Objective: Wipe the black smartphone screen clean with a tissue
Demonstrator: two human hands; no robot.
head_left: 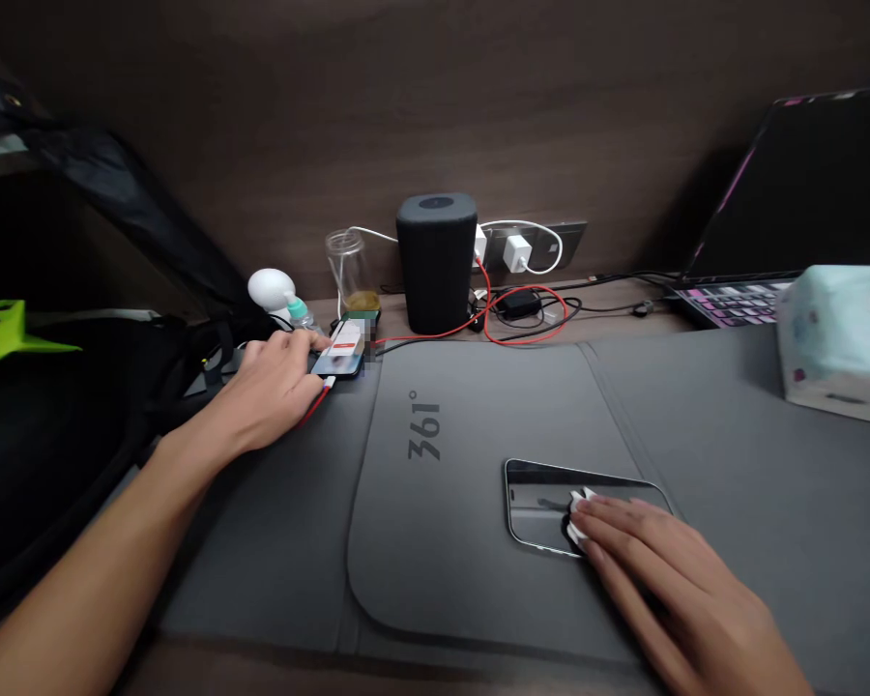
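Two hands are on the grey mat (478, 599). Near its front edge the right hand (667, 570) lies flat, fingertips pressing a small white wipe (578, 512) onto a phone (540, 498) (glossy face up). Farther back, at the mat's left rear corner, the left hand (275, 387) touches a second phone (342, 353), fingers loosely curled, grip unclear. A black speaker (436, 261) stands behind.

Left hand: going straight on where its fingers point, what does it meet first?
The left hand meets the plugged-in phone at its fingertips, apparently touching it; behind that, probably the black speaker.
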